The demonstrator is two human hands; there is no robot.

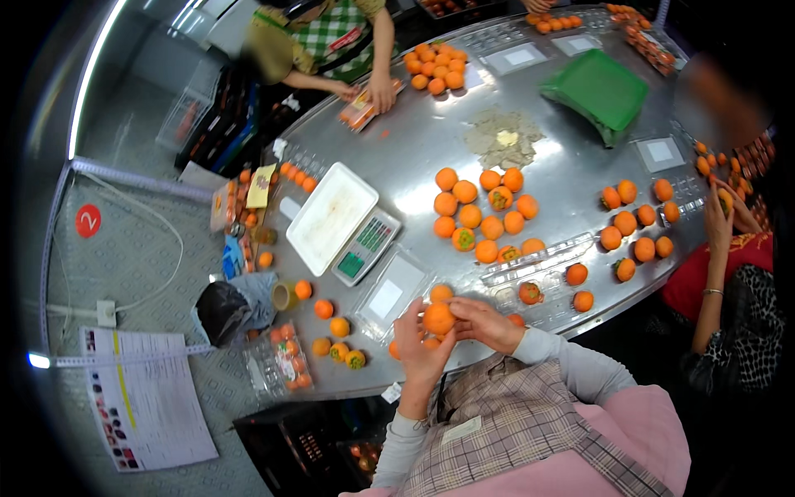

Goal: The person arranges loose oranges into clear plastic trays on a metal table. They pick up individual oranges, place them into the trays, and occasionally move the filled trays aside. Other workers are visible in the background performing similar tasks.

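Observation:
An orange persimmon [438,318] is held between my left hand [420,348] and my right hand [487,323], above the near edge of the steel table [422,136]. A few more persimmons lie behind and under my hands, partly hidden. Beyond my hands is a loose group of persimmons [492,227], some with green calyxes showing. Clear plastic trays [540,261] lie to the right of that group. A digital scale [366,245] with a white pan [333,217] stands to the left, and a flat clear pack with a white label [386,298] lies between it and my hands.
Several persimmons and a filled clear punnet [289,357] lie at the near left, by a bag-lined container [230,310]. A green tray [596,93] lies at the far right. Co-workers handle fruit across the table [379,93] and at the right [720,211]. Black crates [304,441] stand below.

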